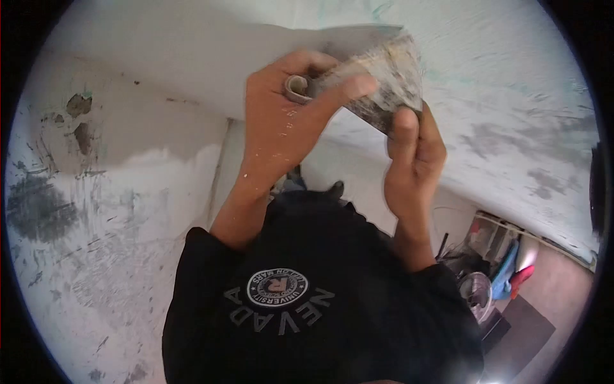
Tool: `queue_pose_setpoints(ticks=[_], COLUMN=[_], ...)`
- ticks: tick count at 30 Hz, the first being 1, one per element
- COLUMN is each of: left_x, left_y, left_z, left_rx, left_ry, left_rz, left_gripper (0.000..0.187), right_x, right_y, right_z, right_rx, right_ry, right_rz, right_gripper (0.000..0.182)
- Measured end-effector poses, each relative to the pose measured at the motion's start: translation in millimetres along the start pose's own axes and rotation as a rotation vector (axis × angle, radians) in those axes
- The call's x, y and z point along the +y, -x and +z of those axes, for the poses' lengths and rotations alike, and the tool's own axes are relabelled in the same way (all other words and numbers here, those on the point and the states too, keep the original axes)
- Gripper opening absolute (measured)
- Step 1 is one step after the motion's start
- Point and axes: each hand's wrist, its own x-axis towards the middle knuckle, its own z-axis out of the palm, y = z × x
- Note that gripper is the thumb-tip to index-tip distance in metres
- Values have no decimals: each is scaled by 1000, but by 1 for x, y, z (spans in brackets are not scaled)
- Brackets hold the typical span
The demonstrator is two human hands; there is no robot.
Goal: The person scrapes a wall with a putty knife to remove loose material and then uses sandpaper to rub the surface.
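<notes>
Plastering gear sits in both hands, raised in front of a rough, patchy wall [115,211]. The left hand [281,121] curls its fingers shut around a pale rolled handle [297,86], while the right hand [412,157] pinches the lower edge of the putty-crusted blade [396,80] with the thumb pressed on its face. The blade is held between the two hands, high and close to the wall's corner. By my reading, the step in hand is clearing or checking the blade, and the next move calls for a steady hold on the handle and care around the sharp edge. The black shirt [320,301] carries a round badge reading "NEVADA" and "UNIVERSITY", with an "R" at its centre.
</notes>
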Motion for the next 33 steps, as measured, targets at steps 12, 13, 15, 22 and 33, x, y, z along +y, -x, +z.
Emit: queue_pose_setpoints(ticks=[12,13,15,22,33], left_x=[-340,-362,-372,-241,-18], left_y=[166,168,171,68,79], left_z=[-340,-355,-360,-218,31], left_rx=[-1141,-1144,-1212,-771,-414], left_ry=[-1271,-1279,-1159,-1019,304], left_rz=[-1519,-1506,-1823,-1030,-242], left_gripper=[37,37,43,37,34], right_x=[74,69,64,50,42], right_y=[53,55,62,67,54], right_z=[-50,-48,-43,-21,-31], right_rx=[65,42,37,70,139], right_ry=[-35,-50,-62,-134,579], right_rz=[188,187,214,193,-423], right_gripper=[26,27,28,44,38])
